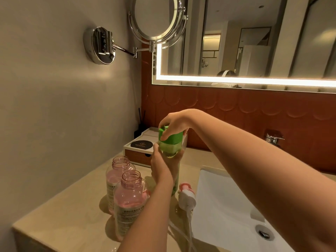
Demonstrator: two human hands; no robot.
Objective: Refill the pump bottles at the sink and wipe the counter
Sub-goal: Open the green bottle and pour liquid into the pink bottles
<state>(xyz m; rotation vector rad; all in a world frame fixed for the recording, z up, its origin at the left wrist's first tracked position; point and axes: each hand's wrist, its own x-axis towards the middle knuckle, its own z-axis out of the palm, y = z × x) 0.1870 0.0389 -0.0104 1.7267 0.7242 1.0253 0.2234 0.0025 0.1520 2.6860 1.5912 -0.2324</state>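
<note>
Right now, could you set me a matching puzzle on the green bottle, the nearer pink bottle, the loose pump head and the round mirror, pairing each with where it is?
1. green bottle
2. nearer pink bottle
3. pump head
4. round mirror

a. lying on the counter beside the basin
b. on a folding wall arm
c. gripped by the left hand, right hand on its cap
d. standing on the counter, neck open

Pairs: 1-c, 2-d, 3-a, 4-b.
</note>
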